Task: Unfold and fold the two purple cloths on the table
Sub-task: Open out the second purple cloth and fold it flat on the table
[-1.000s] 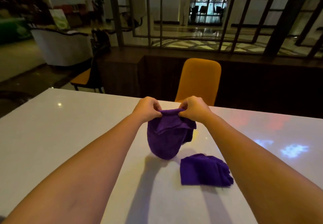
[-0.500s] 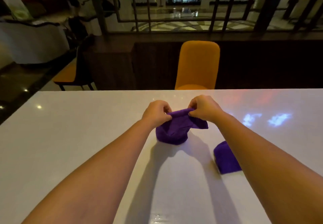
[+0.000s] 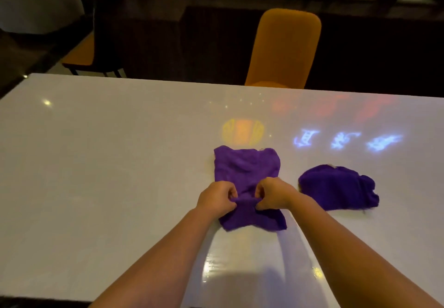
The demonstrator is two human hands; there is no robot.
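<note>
Head view showed, low in the frame's centre, the left hand (image 3: 217,197) and right hand (image 3: 274,193) each pinching a raised fold of the flat purple cloth (image 3: 247,171) spread on the glossy white table (image 3: 108,163). Right of it lay the bunched second purple cloth (image 3: 336,187), apart. Beyond the table's far edge stood an orange upholstered chair (image 3: 284,46).

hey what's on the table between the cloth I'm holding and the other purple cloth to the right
Nothing. The head view shows only bare white table between the held cloth and the bunched cloth.
</note>
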